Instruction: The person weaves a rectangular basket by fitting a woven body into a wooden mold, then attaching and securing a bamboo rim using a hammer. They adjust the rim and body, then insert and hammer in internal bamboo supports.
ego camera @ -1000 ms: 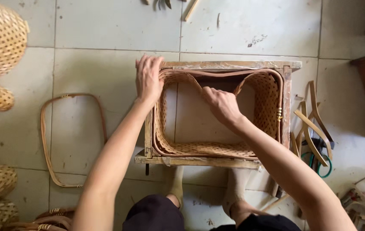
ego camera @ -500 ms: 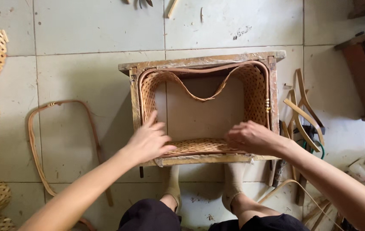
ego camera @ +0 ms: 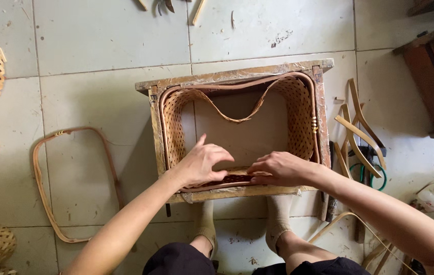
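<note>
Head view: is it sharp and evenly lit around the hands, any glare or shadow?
Head view: sharp overall, left hand slightly soft; soft daylight, no glare on the floor tiles; a shadow falls left of the wooden frame; the woven basket weave reads clearly.

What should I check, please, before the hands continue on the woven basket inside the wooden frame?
1. Left hand on the near wall of the woven basket: ok.
2. Right hand on the same wall: ok.
3. Basket sits inside the wooden frame: ok.
4. Far basket wall upright: not ok, it sags inward.
5. Loose bamboo hoop away from the hands: ok.
6. Firmness of the grip: cannot tell.
</note>
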